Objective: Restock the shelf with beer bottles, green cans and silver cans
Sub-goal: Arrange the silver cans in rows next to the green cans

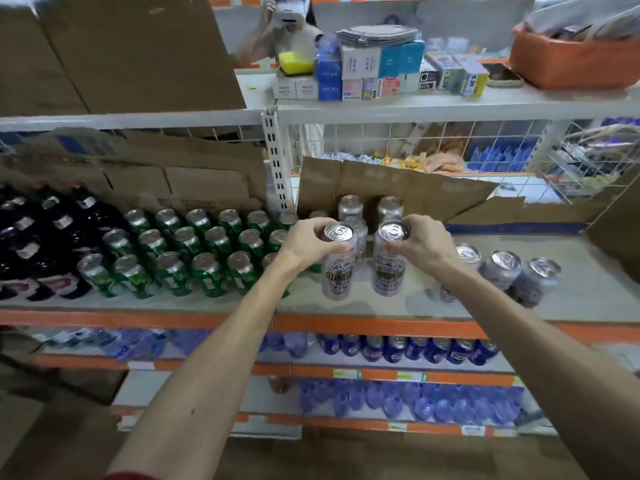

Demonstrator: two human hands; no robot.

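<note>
Two bare forearms reach up from the bottom edge and converge over the middle shelf. The left hand is curled over the top of a silver can, fingers wrapped behind the lid and thumb across the front, gripping it by the rim. The right hand grips a second silver can the same way. Both stand upright near the shelf's front edge, just beside each other with a narrow gap between. Their bases are down at the board, but I cannot tell whether they rest on it or hang just above.

Each held can carries an oval crest crossed by a gold band of dark letters, too blurred to read. Behind them more silver cans stand against a cardboard sheet, and three other silver cans sit in a row to the right. To the left are green cans in three rows, then dark beer bottles with pale neck labels, unreadable. The shelf below holds blue cans with a round logo, also illegible
</note>
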